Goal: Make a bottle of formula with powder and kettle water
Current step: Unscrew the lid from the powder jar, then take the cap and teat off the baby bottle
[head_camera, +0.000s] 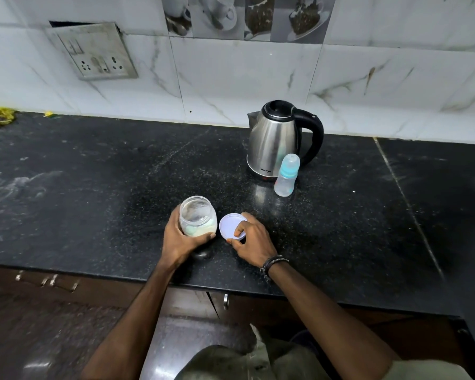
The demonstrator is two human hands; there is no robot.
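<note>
A clear plastic jar (198, 215) with pale powder at its bottom stands open on the black counter, and my left hand (179, 239) is wrapped around it. Just to its right my right hand (251, 241) grips the jar's white round lid (231, 225), which lies upside down on the counter. Farther back stands a steel kettle (274, 138) with a black handle and a closed lid. In front of the kettle's base a small clear baby bottle (286, 178) with a teal collar and clear cap stands upright.
The black granite counter (93, 187) runs from a tiled wall to a front edge near my body. A switch and socket plate (93, 50) is on the wall at left. Yellow scraps (2, 116) lie at the far left. Cabinet handles (50, 279) show below the edge.
</note>
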